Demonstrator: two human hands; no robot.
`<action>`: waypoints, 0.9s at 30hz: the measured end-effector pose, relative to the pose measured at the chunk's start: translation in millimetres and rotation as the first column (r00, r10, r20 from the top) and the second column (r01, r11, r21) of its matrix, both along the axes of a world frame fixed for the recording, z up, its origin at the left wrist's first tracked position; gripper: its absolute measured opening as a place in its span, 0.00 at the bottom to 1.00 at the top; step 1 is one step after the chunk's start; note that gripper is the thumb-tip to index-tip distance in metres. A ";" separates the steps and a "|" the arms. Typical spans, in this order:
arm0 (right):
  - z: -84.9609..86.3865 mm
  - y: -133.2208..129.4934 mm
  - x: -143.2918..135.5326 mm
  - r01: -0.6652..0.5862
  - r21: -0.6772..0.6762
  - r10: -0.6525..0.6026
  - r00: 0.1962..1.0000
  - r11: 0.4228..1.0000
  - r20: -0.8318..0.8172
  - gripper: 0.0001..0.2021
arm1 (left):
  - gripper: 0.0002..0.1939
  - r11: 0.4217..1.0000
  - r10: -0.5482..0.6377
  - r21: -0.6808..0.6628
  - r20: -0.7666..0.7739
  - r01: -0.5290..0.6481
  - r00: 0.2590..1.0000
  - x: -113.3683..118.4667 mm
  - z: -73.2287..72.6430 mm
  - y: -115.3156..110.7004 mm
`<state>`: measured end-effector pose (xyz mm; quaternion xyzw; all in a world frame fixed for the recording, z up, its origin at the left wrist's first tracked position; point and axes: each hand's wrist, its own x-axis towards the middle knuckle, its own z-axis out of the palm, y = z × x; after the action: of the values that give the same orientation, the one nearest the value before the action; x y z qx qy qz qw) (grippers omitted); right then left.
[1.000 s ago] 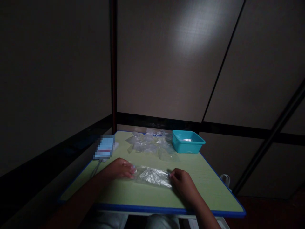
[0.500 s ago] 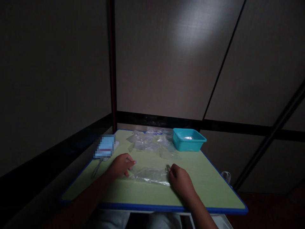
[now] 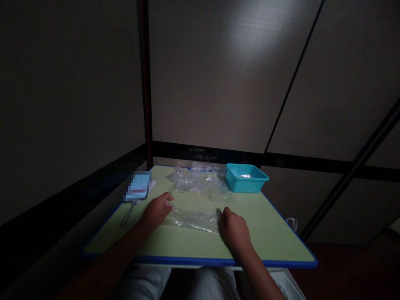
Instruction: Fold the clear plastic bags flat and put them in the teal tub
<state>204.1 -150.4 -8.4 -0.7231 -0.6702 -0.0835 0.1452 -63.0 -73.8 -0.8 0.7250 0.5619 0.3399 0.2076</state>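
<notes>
Left hand (image 3: 156, 211), lower centre-left, has thumb and forefinger parted at the near end of a clear plastic bag (image 3: 196, 221); a second ago its fingers were down on that end. Right hand (image 3: 236, 228), lower centre-right, stays closed on the bag's other end, fingertips hidden. The bag, lying across the lower centre between them, looks flatter and less bright than it did, so I judge it smoother now and secured mainly from the right. Counted from largest down: one green counter (image 3: 193, 250) with a blue edge, filling the lower middle; one spread of clear plastic (image 3: 193, 185) at centre, its overlapping pieces uncountable; one turquoise tub (image 3: 246, 187) right of it, with something shiny inside; the one bag between the hands; one phone-like device (image 3: 139, 185) centre-left, screen blurred; one looped cord (image 3: 126, 216) below it.
</notes>
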 end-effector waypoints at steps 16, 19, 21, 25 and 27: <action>-5.5 5.6 -0.6 0.062 -0.042 -0.062 0.998 0.997 0.009 0.08 | 0.15 0.938 0.035 0.340 -0.299 0.073 0.953 31.6 18.4 -40.3; -6.9 5.7 -0.6 0.054 -0.021 -0.054 0.999 0.998 0.005 0.08 | 0.23 0.838 -0.232 0.345 -0.477 0.423 0.848 56.7 18.0 -70.0; -7.9 6.1 -0.5 0.051 -0.016 -0.051 0.999 0.999 0.005 0.08 | 0.30 0.804 -0.356 0.245 -0.532 0.542 0.769 69.0 12.4 -81.5; -9.6 7.5 -0.4 0.059 -0.015 -0.058 0.998 0.998 0.021 0.09 | 0.32 0.839 -0.411 0.093 -0.536 0.536 0.737 76.9 0.2 -82.1; -10.0 7.9 -0.4 0.054 -0.020 -0.054 0.998 0.998 0.026 0.09 | 0.32 0.856 -0.406 0.067 -0.529 0.513 0.746 76.2 -2.0 -78.7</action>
<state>203.7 -142.4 -18.4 -0.7413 -0.6530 -0.0898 0.1267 13.2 -152.5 -2.8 0.9211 0.3602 0.1366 0.0569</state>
